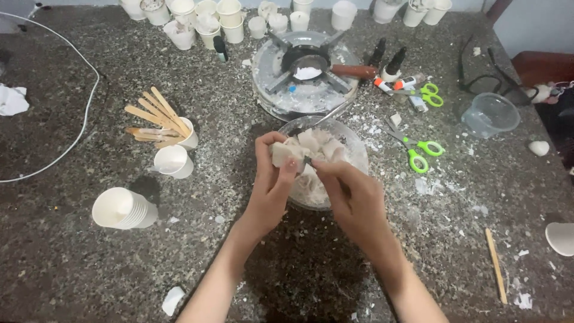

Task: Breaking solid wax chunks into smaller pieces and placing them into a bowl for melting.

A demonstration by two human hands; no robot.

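While I hold the pale, off-white waxy chunk (281, 154) over the clear glass bowl (359, 149) of white shavings and lumps, it seems light and stiff, yet crumbly at its edges, so I judge it best pinched across its broad faces. My left hand (272, 179) has thumb and fingers closed on that chunk, just above the bowl's near rim. My right hand (353, 194) curls tight round a thin tool whose small dark tip (307, 160) touches the chunk; its handle is hidden, so I cannot tell its kind. Green-handled scissors (418, 149) lie right of the bowl on the speckled stone table (72, 263).
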